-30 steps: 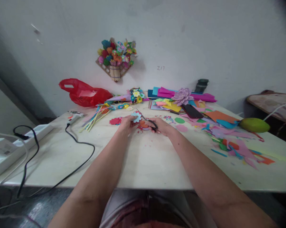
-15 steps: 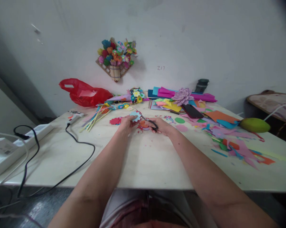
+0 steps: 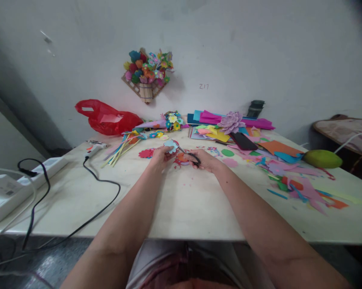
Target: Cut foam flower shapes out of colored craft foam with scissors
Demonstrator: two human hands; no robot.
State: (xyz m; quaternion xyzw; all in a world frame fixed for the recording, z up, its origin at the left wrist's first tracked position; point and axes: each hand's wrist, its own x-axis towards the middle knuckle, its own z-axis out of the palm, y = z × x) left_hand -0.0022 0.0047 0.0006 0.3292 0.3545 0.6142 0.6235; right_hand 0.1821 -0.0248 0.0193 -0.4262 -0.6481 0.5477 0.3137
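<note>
Between the fingers of my left hand (image 3: 160, 158) is a light-blue paper flower (image 3: 170, 146) with a scalloped edge, raised over the middle of the table. My right hand (image 3: 207, 160) grips a pair of scissors (image 3: 194, 158) by its black handles. The blades point left and reach the flower's right edge. Red cut-out flowers (image 3: 146, 153) lie just left of my left hand. Small red and orange scraps (image 3: 182, 157) are scattered under the scissors, partly hidden by my hands.
At left are a glue gun (image 3: 95, 149) with a black cord and a white power strip (image 3: 27, 184). A red plastic bag (image 3: 107, 120) stands behind. Coloured paper pieces (image 3: 307, 188), a phone (image 3: 243, 141) and a green oval object (image 3: 323, 158) occupy the right side.
The scissor blades sit slightly lower against the flower, and the flower has tilted a little. Both hands stay almost in the same place.
</note>
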